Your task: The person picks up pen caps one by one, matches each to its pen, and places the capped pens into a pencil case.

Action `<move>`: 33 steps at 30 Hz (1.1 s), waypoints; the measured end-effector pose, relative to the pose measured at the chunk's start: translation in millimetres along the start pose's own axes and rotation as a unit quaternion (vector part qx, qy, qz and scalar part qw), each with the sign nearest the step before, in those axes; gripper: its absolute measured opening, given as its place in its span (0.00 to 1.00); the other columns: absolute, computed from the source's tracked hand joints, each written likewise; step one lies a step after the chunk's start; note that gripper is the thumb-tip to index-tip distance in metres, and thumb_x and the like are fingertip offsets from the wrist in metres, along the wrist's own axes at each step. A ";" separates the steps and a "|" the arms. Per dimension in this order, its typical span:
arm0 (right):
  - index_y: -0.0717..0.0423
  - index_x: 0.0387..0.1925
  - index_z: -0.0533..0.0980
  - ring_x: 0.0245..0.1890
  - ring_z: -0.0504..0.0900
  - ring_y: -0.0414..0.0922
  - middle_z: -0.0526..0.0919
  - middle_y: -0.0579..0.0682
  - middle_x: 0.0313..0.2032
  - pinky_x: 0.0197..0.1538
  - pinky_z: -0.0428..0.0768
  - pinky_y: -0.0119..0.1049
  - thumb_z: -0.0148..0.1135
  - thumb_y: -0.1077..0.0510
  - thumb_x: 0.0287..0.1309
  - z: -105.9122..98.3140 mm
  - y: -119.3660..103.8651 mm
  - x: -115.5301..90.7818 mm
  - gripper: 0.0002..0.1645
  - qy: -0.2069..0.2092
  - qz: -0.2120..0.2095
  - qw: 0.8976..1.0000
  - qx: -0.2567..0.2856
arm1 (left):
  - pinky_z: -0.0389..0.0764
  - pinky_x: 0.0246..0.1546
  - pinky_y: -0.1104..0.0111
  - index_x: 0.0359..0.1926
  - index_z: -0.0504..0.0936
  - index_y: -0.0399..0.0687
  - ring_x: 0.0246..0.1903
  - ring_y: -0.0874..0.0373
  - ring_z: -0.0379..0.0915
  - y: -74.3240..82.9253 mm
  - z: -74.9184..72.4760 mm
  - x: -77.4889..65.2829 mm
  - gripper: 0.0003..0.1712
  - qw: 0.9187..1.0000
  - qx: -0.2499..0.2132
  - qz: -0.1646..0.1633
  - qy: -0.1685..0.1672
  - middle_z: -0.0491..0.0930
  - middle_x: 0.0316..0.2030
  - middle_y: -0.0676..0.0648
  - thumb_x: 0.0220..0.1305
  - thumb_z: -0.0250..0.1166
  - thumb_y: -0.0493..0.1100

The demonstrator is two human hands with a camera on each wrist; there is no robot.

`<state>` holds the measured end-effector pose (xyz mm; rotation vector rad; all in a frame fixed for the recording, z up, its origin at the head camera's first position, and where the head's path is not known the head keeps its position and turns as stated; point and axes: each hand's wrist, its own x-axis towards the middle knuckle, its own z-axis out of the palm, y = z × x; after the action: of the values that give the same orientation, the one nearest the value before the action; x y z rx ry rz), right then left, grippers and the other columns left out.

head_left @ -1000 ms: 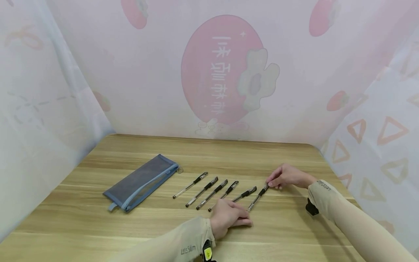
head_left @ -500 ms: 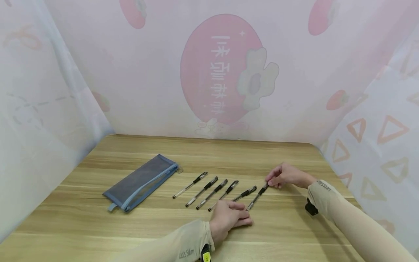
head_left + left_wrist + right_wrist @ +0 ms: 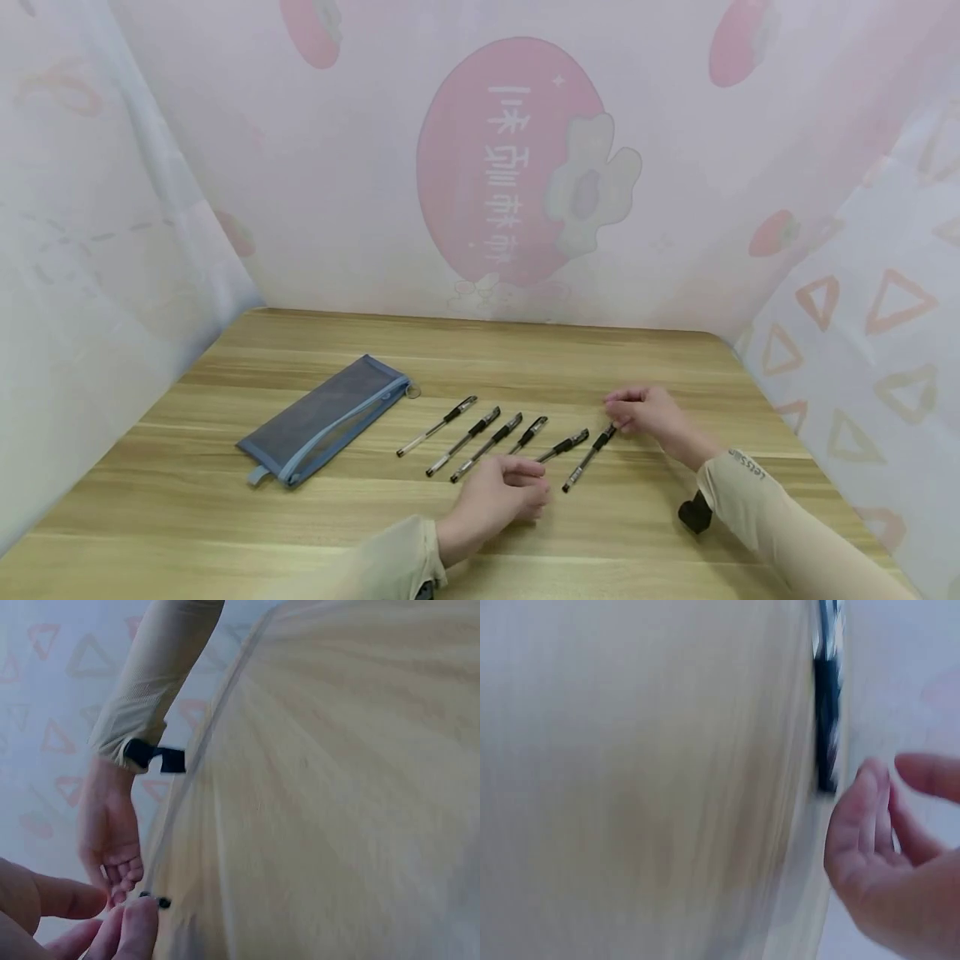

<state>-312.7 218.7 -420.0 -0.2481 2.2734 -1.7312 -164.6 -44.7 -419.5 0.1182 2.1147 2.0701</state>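
Observation:
Several black-gripped gel pens lie side by side on the wooden table, slanting the same way. The rightmost gel pen [image 3: 588, 458] has its cap end beneath my right hand [image 3: 654, 421]; in the right wrist view that pen [image 3: 826, 720] lies apart from the fingertips, which hold nothing. My left hand [image 3: 495, 500] hovers over the lower ends of the middle pens, hiding parts of them, its fingers loosely bent around nothing. At the far left of the row rests another gel pen [image 3: 437, 427]. The left wrist view shows the left fingers near a dark pen end [image 3: 161, 901].
A blue-grey mesh zip pouch [image 3: 322, 421] with a ring on its zip lies left of the pens. The wooden table [image 3: 637, 533] ends at a printed cloth backdrop [image 3: 360, 208], with cloth on both sides too.
Both hands have let go of the rightmost pen, which stays on the table. The left hand has drawn back to the left; the right hand has lifted slightly off the cap end.

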 end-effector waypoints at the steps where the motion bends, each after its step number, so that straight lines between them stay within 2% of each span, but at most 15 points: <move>1: 0.79 0.52 0.72 0.33 0.81 0.47 0.82 0.63 0.38 0.38 0.84 0.37 0.62 0.67 0.63 4.7 -2.2 -3.1 0.20 0.008 0.001 1.000 0.007 | 0.85 0.33 0.64 0.47 0.81 0.30 0.34 0.51 0.81 2.5 -5.8 -1.2 0.15 1.000 0.021 0.010 -0.005 0.83 0.37 0.41 0.58 0.68 0.27; 4: 0.78 0.53 0.72 0.37 0.81 0.51 0.82 0.65 0.42 0.41 0.84 0.39 0.63 0.66 0.63 17.6 -9.3 -13.1 0.22 0.022 0.007 0.999 0.024 | 0.83 0.36 0.68 0.48 0.81 0.31 0.36 0.54 0.80 10.8 -23.2 -3.8 0.15 0.996 0.080 0.044 -0.015 0.83 0.38 0.41 0.58 0.68 0.28; 8: 0.76 0.55 0.72 0.41 0.81 0.55 0.80 0.65 0.46 0.46 0.83 0.43 0.63 0.64 0.63 32.6 -17.5 -26.0 0.23 0.021 0.014 0.999 0.046 | 0.82 0.38 0.70 0.48 0.81 0.31 0.38 0.55 0.79 19.6 -44.0 -2.6 0.15 0.989 0.122 0.080 -0.016 0.83 0.41 0.41 0.60 0.67 0.29; 11: 0.75 0.56 0.72 0.42 0.81 0.55 0.81 0.64 0.46 0.50 0.81 0.46 0.63 0.62 0.65 43.1 -22.8 -34.1 0.23 0.020 0.014 0.997 0.075 | 0.83 0.40 0.67 0.48 0.82 0.33 0.39 0.55 0.80 24.0 -58.9 -0.1 0.14 0.981 0.164 0.106 -0.012 0.84 0.41 0.43 0.61 0.66 0.31; 15: 0.74 0.55 0.73 0.42 0.82 0.53 0.82 0.62 0.44 0.53 0.80 0.49 0.64 0.63 0.64 56.7 -27.6 -43.6 0.22 0.015 0.016 0.993 0.120 | 0.80 0.49 0.59 0.52 0.82 0.38 0.45 0.53 0.79 27.6 -81.7 2.3 0.15 0.955 0.261 0.143 0.007 0.83 0.45 0.45 0.64 0.66 0.36; 16: 0.73 0.54 0.74 0.41 0.83 0.53 0.83 0.62 0.43 0.53 0.80 0.49 0.64 0.63 0.64 59.8 -28.3 -45.7 0.22 0.011 0.016 0.992 0.127 | 0.82 0.45 0.57 0.53 0.81 0.39 0.40 0.51 0.80 28.8 -88.9 1.5 0.17 0.949 0.278 0.145 0.011 0.82 0.48 0.45 0.64 0.67 0.37; 20: 0.72 0.52 0.76 0.38 0.83 0.51 0.83 0.61 0.42 0.49 0.82 0.47 0.65 0.63 0.62 70.2 -29.1 -54.4 0.20 0.001 0.021 0.990 0.140 | 0.75 0.54 0.48 0.57 0.79 0.39 0.50 0.43 0.76 33.6 -124.9 -1.1 0.23 0.902 0.390 0.182 0.045 0.78 0.55 0.42 0.62 0.69 0.39; 22: 0.71 0.51 0.76 0.37 0.83 0.50 0.83 0.61 0.42 0.47 0.83 0.45 0.66 0.63 0.62 73.3 -28.7 -57.6 0.19 0.001 0.021 0.990 0.139 | 0.74 0.54 0.46 0.58 0.79 0.39 0.52 0.41 0.74 37.7 -145.9 -2.9 0.24 0.872 0.441 0.204 0.062 0.77 0.56 0.40 0.61 0.70 0.40; 23: 0.71 0.52 0.76 0.37 0.83 0.50 0.83 0.61 0.42 0.47 0.83 0.44 0.66 0.62 0.62 74.3 -28.7 -59.1 0.20 0.002 0.021 0.990 0.140 | 0.69 0.59 0.44 0.58 0.79 0.38 0.59 0.40 0.69 39.5 -156.1 -3.3 0.25 0.855 0.466 0.217 0.074 0.78 0.56 0.40 0.60 0.71 0.40; 24: 0.71 0.52 0.76 0.38 0.83 0.50 0.83 0.61 0.43 0.47 0.83 0.45 0.66 0.62 0.62 75.2 -29.2 -60.4 0.21 0.002 0.020 0.990 0.141 | 0.69 0.59 0.44 0.58 0.78 0.37 0.59 0.40 0.68 41.8 -165.9 -4.1 0.26 0.847 0.477 0.220 0.079 0.77 0.56 0.39 0.60 0.71 0.40; 27: 0.71 0.55 0.75 0.43 0.82 0.53 0.82 0.62 0.47 0.52 0.80 0.47 0.66 0.61 0.62 78.4 -32.7 -62.3 0.23 0.002 0.016 0.990 0.143 | 0.69 0.58 0.42 0.59 0.77 0.35 0.59 0.37 0.67 46.7 -191.2 -6.3 0.27 0.832 0.500 0.221 0.089 0.76 0.57 0.36 0.61 0.71 0.41; 29: 0.71 0.56 0.74 0.47 0.81 0.55 0.80 0.63 0.50 0.55 0.78 0.48 0.66 0.61 0.63 81.9 -36.3 -62.7 0.25 -0.002 0.010 0.989 0.144 | 0.68 0.57 0.40 0.61 0.75 0.34 0.60 0.35 0.66 47.8 -204.6 -8.0 0.29 0.828 0.510 0.214 0.093 0.75 0.58 0.34 0.62 0.70 0.42; 33: 0.73 0.60 0.70 0.53 0.79 0.56 0.78 0.65 0.55 0.59 0.74 0.51 0.66 0.64 0.62 93.0 -41.1 -61.1 0.28 -0.020 -0.005 0.988 0.154 | 0.66 0.57 0.38 0.64 0.72 0.32 0.61 0.32 0.63 45.6 -224.5 -10.5 0.32 0.825 0.522 0.199 0.085 0.72 0.60 0.31 0.62 0.70 0.42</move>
<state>-226.5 140.5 -396.6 -0.2266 1.9429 -2.0308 -198.5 -266.0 -369.9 0.5624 3.2963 0.7788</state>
